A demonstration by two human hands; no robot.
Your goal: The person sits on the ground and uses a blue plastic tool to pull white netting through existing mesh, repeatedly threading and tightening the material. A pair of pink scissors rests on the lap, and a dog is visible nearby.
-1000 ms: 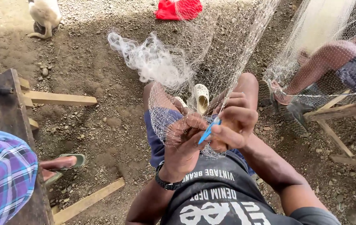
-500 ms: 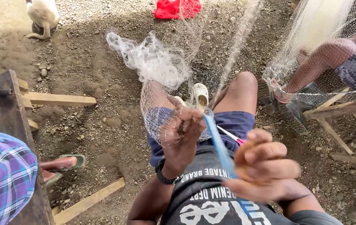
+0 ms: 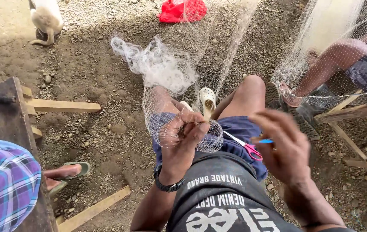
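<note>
1. Pinching fishing net (image 3: 179,81) mesh at lap: left hand (image 3: 183,144), fingers closed on a bunched fold over left thigh.
2. Right hand (image 3: 284,146) has swung out to the right since half a sec ago, fingers curled round blue netting needle (image 3: 266,141); tip just shows.
3. Twine pulled through, so prob. one knot drawn tight.
4. Pink-handled scissors (image 3: 245,147) lie on shorts, btwn hands.
</note>
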